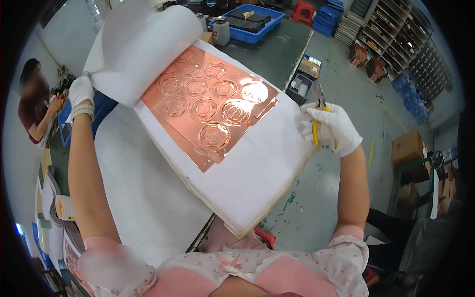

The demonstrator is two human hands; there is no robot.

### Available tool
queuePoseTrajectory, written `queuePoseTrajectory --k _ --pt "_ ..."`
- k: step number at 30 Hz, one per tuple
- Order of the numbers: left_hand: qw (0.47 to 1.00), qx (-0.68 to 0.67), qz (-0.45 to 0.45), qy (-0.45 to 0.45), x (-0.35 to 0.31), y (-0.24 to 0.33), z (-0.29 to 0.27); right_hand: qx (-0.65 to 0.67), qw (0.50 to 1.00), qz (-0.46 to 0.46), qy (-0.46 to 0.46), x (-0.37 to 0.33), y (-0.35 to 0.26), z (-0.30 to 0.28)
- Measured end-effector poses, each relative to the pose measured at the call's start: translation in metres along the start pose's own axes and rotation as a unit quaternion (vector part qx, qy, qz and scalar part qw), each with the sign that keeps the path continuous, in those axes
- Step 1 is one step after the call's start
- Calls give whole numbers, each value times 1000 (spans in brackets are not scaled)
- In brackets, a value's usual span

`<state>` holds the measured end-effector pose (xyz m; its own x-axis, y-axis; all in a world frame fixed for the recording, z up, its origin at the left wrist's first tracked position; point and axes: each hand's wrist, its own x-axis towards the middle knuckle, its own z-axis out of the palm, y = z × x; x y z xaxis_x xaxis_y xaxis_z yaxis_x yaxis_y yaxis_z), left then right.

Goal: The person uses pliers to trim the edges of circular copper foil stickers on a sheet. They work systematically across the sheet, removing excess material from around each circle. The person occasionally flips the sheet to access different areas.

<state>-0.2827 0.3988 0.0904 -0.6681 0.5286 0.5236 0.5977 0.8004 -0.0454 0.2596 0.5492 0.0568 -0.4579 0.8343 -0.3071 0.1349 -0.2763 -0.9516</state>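
My left hand [81,94], in a white glove, is closed on the edge of a large white paper sheet [148,42], which curls up and back from the stack. Under the lifted sheet lies a shiny copper-coloured sheet [180,136] with round ring patterns pressed into it; its far left part is hidden by the curl. It rests on a thick stack of white paper [252,183]. Beside the stack's right edge, my gloved right hand [339,128] holds yellow-handled pliers [316,126], jaws pointing up and away.
A blue tray [257,32] with dark flat pieces and a grey-white bottle [221,30] stand on the green table [287,54] at the back. Another person [37,104] works at the far left. On the floor to the right are a red stool [303,14] and a cardboard box [408,148].
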Motion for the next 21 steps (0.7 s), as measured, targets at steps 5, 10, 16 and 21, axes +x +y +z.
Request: queuePoseTrajectory --k 5,10,16,21 --pt "962 -101 -250 -42 24 -76 32 58 994 39 -82 45 -22 12" --pt "943 -214 -244 70 -1 -50 18 30 991 119 -44 89 -14 8" --pt "888 -451 81 45 -145 25 -62 27 990 123 -63 91 -21 22" --pt "643 -609 -121 -449 -217 82 -103 -105 991 86 -16 88 -30 33"
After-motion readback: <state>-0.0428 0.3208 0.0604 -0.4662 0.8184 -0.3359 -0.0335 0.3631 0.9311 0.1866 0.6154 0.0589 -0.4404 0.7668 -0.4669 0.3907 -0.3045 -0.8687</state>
